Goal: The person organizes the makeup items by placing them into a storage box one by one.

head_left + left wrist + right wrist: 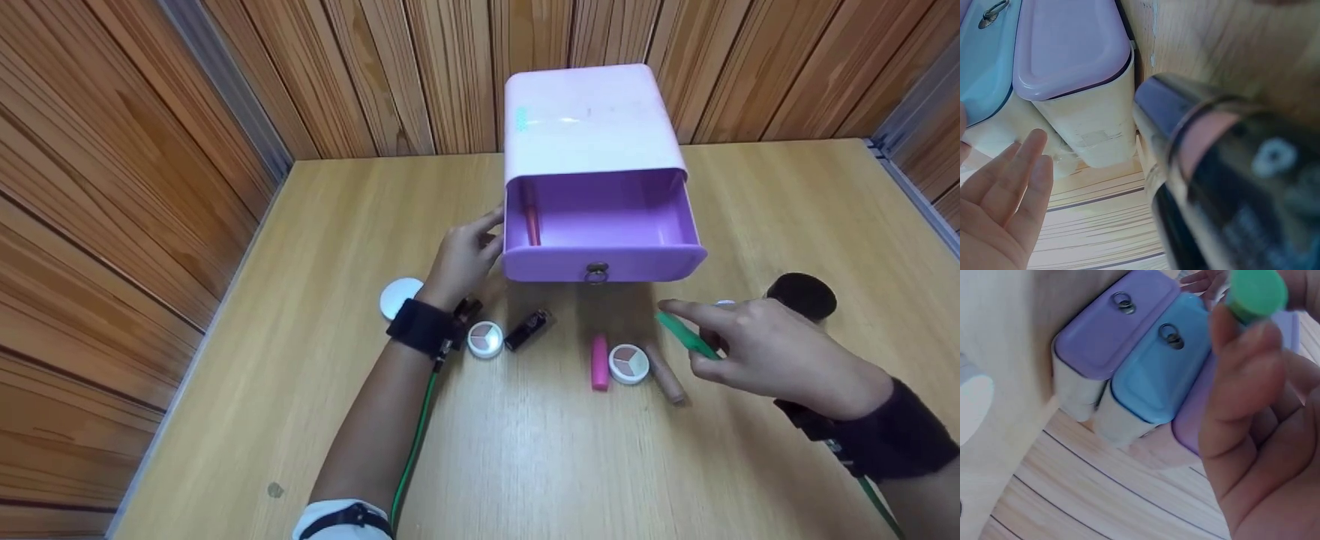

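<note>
One green tube (688, 335) sits pinched in my right grip (765, 345) above the tabletop (225, 420), near the front right corner of the open purple drawer (637, 265). I judge it light, stiff and somewhat slippery, best held around its middle. My left grip (465, 259) has its fingers loosely extended at the cabinet's (585, 112) left side. A red stick (532, 221) lies inside the drawer, whose front wall stands in the way; a pink tube (600, 364) and brown tube (666, 375) flank a round palette (628, 364) below.
</note>
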`<state>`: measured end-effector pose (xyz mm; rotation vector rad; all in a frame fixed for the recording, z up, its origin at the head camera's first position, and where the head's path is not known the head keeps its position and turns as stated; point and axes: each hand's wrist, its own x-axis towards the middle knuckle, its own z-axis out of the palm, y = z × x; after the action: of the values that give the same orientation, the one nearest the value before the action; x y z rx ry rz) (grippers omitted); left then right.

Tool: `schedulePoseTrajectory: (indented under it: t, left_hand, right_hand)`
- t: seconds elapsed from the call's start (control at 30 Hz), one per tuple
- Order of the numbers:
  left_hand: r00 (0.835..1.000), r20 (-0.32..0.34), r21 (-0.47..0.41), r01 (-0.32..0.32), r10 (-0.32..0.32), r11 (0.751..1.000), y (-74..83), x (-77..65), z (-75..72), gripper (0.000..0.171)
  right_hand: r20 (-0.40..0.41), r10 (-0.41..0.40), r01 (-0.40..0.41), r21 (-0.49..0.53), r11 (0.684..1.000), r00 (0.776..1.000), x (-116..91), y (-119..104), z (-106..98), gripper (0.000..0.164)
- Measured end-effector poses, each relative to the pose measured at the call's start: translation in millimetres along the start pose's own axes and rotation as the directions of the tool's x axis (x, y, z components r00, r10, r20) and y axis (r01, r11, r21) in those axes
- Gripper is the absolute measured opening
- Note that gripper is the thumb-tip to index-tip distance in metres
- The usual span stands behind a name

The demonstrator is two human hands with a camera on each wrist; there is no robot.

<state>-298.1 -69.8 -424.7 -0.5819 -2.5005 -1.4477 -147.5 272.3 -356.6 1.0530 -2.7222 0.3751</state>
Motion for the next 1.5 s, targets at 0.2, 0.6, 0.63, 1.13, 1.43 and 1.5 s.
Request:
schedulePoseTrajectory:
  t: [0.2, 0.6, 0.63, 1.13, 1.43, 1.5]
  left_hand:
    - [1.000, -0.002, 0.022, 0.005, -0.005, 1.000, -1.1, 0.0, 1.5, 0.041]
    - [1.000, 0.011, -0.001, 0.012, -0.012, 1.000, 0.6, 0.0, 5.0, 0.041]
    - [1.000, 0.013, -0.005, 0.014, -0.014, 1.000, 0.5, 0.0, 5.3, 0.041]
    - [1.000, 0.025, -0.006, 0.018, -0.018, 1.000, 0.1, 0.6, 3.5, 0.041]
    - [0.999, 0.025, -0.011, 0.022, -0.022, 1.000, 1.8, 0.3, -1.7, 0.041]
    - [1.000, 0.019, -0.013, 0.017, -0.016, 1.000, 1.2, 0.0, -1.4, 0.041]
  right_hand:
    - [-0.079, -0.083, 0.087, 0.054, 0.995, 0.993, 13, -9, -4, 0.054]
    - [-0.149, -0.230, 0.257, 0.204, 0.944, 0.962, 49, -35, -36, 0.058]
    - [-0.142, -0.227, 0.253, 0.200, 0.947, 0.963, 53, -36, -39, 0.058]
    - [0.055, -0.034, 0.027, 0.122, 0.992, 0.998, 126, -48, -61, 0.053]
    - [0.168, 0.182, -0.200, 0.101, 0.975, 0.969, 167, -43, -55, 0.051]
    - [0.187, 0.208, -0.228, 0.089, 0.970, 0.960, 174, -43, -53, 0.050]
